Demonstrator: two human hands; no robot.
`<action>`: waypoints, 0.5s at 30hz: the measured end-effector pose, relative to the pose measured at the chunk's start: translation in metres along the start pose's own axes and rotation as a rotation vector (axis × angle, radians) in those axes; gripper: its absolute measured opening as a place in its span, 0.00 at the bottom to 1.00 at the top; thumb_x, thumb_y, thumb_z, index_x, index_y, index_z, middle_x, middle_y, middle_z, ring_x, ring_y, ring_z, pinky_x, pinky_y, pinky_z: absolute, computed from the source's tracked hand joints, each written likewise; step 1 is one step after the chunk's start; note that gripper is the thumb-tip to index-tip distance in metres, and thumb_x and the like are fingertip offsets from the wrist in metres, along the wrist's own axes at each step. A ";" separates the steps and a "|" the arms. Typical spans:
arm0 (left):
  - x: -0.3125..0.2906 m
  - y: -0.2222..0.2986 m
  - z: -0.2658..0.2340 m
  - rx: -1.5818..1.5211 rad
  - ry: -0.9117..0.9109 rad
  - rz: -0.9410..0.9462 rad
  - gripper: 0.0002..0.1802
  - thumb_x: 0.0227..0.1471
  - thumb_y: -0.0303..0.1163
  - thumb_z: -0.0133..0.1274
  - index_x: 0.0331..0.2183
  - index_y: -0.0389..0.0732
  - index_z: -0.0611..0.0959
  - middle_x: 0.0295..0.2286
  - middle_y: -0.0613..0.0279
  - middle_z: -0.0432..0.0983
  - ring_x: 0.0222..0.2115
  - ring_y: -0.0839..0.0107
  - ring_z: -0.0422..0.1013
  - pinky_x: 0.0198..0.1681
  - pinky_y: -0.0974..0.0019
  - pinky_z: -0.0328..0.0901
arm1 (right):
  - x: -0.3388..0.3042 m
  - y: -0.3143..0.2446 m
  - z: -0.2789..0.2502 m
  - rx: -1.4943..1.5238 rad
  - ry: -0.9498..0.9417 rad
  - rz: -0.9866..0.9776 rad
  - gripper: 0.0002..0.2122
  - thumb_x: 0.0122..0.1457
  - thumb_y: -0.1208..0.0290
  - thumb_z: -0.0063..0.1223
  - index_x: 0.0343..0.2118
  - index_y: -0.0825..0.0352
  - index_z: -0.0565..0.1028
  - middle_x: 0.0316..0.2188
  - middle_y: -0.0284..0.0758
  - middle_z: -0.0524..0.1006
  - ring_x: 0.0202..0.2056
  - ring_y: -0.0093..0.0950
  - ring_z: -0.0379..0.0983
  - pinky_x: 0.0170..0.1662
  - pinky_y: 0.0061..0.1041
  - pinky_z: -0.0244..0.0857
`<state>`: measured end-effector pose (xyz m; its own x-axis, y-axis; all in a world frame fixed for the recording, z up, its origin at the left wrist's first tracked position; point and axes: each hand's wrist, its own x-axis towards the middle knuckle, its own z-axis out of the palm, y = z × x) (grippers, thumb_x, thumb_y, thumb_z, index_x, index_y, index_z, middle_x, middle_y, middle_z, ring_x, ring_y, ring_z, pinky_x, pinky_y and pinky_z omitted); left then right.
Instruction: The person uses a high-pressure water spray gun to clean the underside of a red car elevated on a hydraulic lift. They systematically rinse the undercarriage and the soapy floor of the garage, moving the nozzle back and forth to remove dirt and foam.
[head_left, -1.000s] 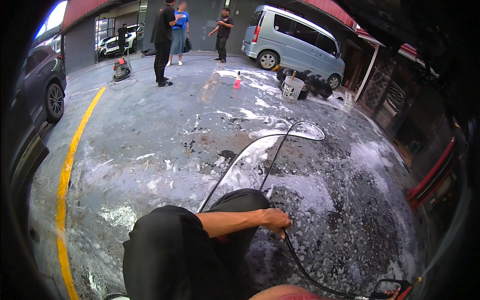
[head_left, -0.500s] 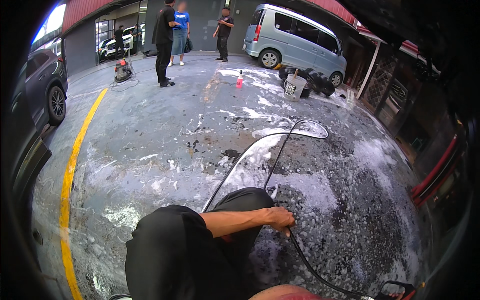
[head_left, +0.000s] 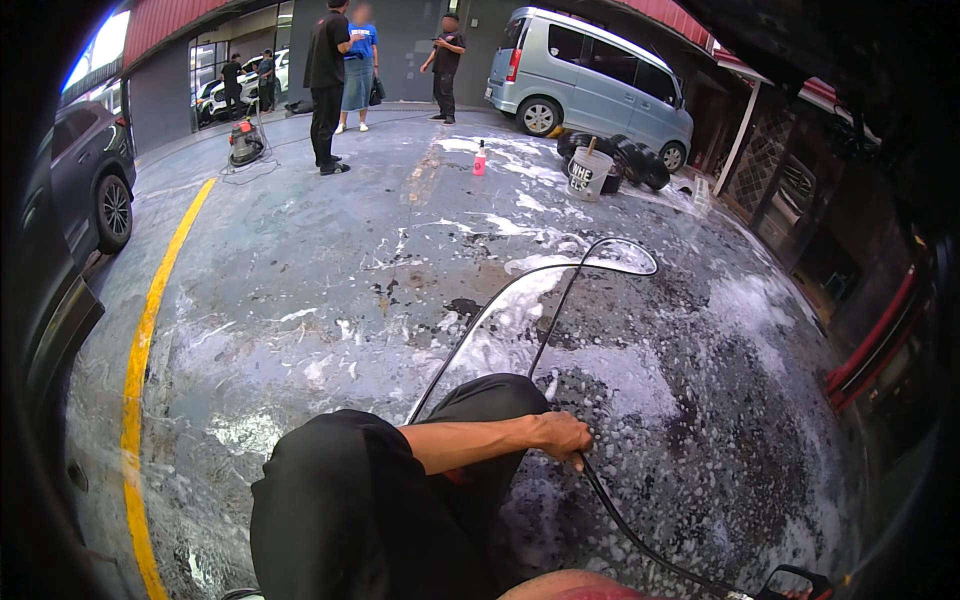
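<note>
My left hand [head_left: 562, 436] is closed around a black hose [head_left: 625, 525], its forearm crossing over my black-trousered knees. From that hand the hose runs down to the right, to a black spray gun [head_left: 792, 578] with a looped trigger guard at the lower edge. My right hand [head_left: 797, 593] barely shows there, its fingers inside the guard; most of it is cut off. Beyond my knees another stretch of hose lies in a long loop on the wet, foam-spattered floor [head_left: 300, 260].
A dark car [head_left: 85, 180] stands left of a yellow line [head_left: 150, 310]. Ahead are several people, a vacuum cleaner [head_left: 245, 143], a pink bottle [head_left: 480, 160], a bucket [head_left: 588, 175], black tyres [head_left: 640, 163] and a light-blue van [head_left: 590, 75]. A red bar [head_left: 870, 340] is at right.
My hands and the hose stay nearly in place. In the background, a standing person in black raises an arm slightly, and another figure shows more clearly by the white car.
</note>
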<state>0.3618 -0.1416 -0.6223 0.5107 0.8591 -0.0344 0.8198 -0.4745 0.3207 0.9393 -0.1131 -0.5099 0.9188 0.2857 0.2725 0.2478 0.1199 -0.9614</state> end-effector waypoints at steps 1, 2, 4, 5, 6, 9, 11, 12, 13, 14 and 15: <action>0.001 0.001 -0.001 0.004 -0.001 0.003 0.26 0.50 0.54 0.58 0.31 0.38 0.82 0.28 0.49 0.79 0.34 0.45 0.76 0.37 0.46 0.69 | 0.002 0.001 -0.004 -0.002 0.008 -0.002 0.17 0.57 0.65 0.58 0.46 0.69 0.75 0.34 0.39 0.79 0.33 0.32 0.74 0.38 0.33 0.69; 0.001 0.002 -0.002 0.009 -0.003 0.007 0.26 0.50 0.54 0.58 0.32 0.38 0.82 0.28 0.49 0.79 0.34 0.45 0.76 0.36 0.46 0.69 | 0.003 0.001 -0.006 0.000 0.015 -0.005 0.17 0.57 0.65 0.59 0.46 0.69 0.75 0.34 0.39 0.79 0.33 0.32 0.74 0.38 0.33 0.69; 0.003 0.003 -0.003 0.007 -0.004 0.010 0.26 0.50 0.55 0.58 0.32 0.38 0.82 0.28 0.49 0.79 0.34 0.45 0.76 0.36 0.46 0.69 | 0.006 0.004 -0.016 -0.002 0.033 -0.002 0.17 0.57 0.65 0.59 0.46 0.69 0.74 0.34 0.39 0.79 0.33 0.32 0.74 0.38 0.33 0.69; 0.005 0.003 -0.003 0.007 -0.005 0.014 0.26 0.50 0.55 0.57 0.32 0.38 0.82 0.28 0.49 0.79 0.34 0.45 0.76 0.36 0.46 0.69 | 0.006 0.005 -0.019 -0.004 0.042 -0.004 0.17 0.57 0.65 0.59 0.46 0.69 0.74 0.34 0.40 0.79 0.33 0.32 0.74 0.38 0.33 0.69; 0.002 0.002 -0.005 0.003 0.001 0.012 0.26 0.50 0.55 0.57 0.32 0.37 0.82 0.28 0.49 0.79 0.34 0.45 0.76 0.36 0.46 0.70 | 0.005 0.007 -0.022 -0.001 0.050 -0.001 0.17 0.57 0.65 0.59 0.46 0.70 0.74 0.34 0.40 0.79 0.33 0.32 0.74 0.38 0.33 0.69; -0.005 -0.004 -0.004 0.005 0.003 0.009 0.27 0.50 0.55 0.57 0.31 0.36 0.82 0.28 0.48 0.79 0.34 0.45 0.76 0.36 0.46 0.70 | 0.002 0.014 -0.021 -0.012 0.045 0.007 0.17 0.56 0.65 0.59 0.46 0.70 0.74 0.34 0.40 0.79 0.33 0.32 0.74 0.38 0.33 0.69; 0.004 -0.005 0.002 0.016 0.023 0.019 0.27 0.50 0.55 0.57 0.30 0.36 0.82 0.28 0.48 0.79 0.34 0.45 0.76 0.36 0.46 0.70 | 0.008 0.017 -0.027 -0.017 0.054 0.010 0.18 0.56 0.65 0.59 0.46 0.70 0.74 0.34 0.40 0.79 0.33 0.33 0.74 0.38 0.34 0.69; 0.009 -0.005 0.002 0.008 0.037 0.038 0.28 0.50 0.55 0.57 0.29 0.35 0.82 0.28 0.47 0.79 0.34 0.45 0.76 0.36 0.46 0.69 | 0.010 0.016 -0.030 -0.015 0.073 0.011 0.18 0.56 0.65 0.59 0.46 0.70 0.74 0.34 0.40 0.79 0.33 0.33 0.74 0.38 0.34 0.69; 0.008 -0.005 0.003 0.009 0.031 0.035 0.28 0.50 0.55 0.57 0.29 0.35 0.82 0.28 0.47 0.79 0.34 0.45 0.76 0.36 0.46 0.69 | 0.013 0.017 -0.036 -0.025 0.074 0.009 0.18 0.56 0.65 0.59 0.46 0.70 0.73 0.34 0.40 0.79 0.33 0.33 0.74 0.38 0.34 0.69; 0.005 -0.009 0.003 0.012 0.025 0.033 0.28 0.50 0.55 0.57 0.29 0.35 0.82 0.27 0.47 0.79 0.34 0.44 0.76 0.36 0.46 0.69 | 0.010 0.019 -0.033 -0.036 0.069 0.003 0.18 0.56 0.65 0.59 0.46 0.70 0.73 0.34 0.41 0.79 0.33 0.33 0.74 0.38 0.34 0.69; 0.002 -0.011 -0.002 0.018 0.027 0.030 0.28 0.51 0.55 0.57 0.30 0.35 0.82 0.27 0.47 0.79 0.34 0.44 0.76 0.36 0.46 0.69 | 0.007 0.019 -0.026 -0.033 0.063 -0.002 0.18 0.56 0.65 0.59 0.46 0.70 0.73 0.34 0.41 0.79 0.33 0.33 0.74 0.38 0.34 0.69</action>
<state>0.3534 -0.1344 -0.6244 0.5278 0.8494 0.0001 0.8090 -0.5028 0.3044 0.9588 -0.1339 -0.5267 0.9355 0.2249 0.2724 0.2587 0.0889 -0.9619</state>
